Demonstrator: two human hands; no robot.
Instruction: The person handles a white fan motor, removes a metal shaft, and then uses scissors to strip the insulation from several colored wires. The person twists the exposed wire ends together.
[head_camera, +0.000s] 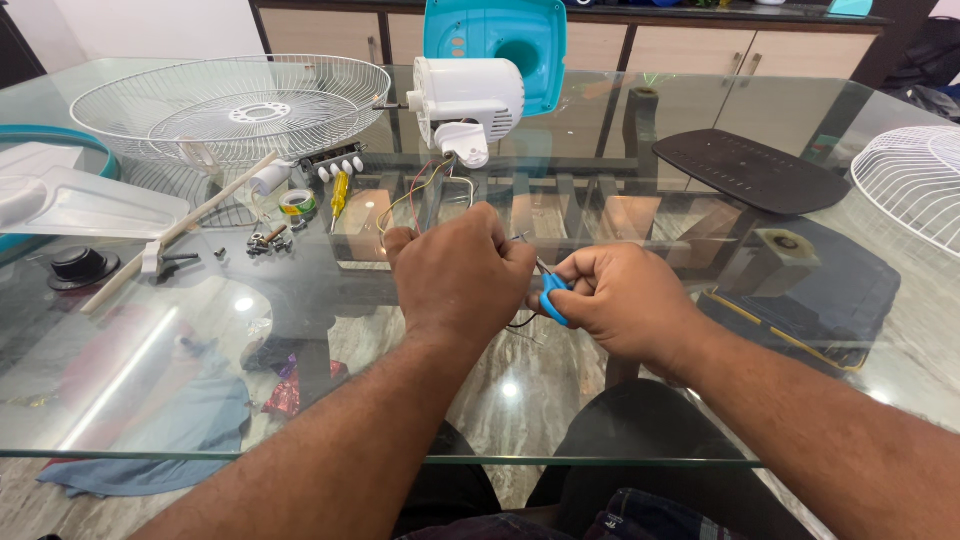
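left hand (462, 268): fingers closed, pinching the wires (415, 195) | right hand (620, 300): fingers closed round a blue-handled cutter (551, 293), long axis toward 10 o'clock | wires run to 12 o'clock, to the white motor (468, 98) on the glass tabletop (640, 180) | left hand nearer

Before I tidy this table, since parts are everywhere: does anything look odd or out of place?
Only loose screws scattered near the white fan grille; the fan motor lies with its wires exposed.
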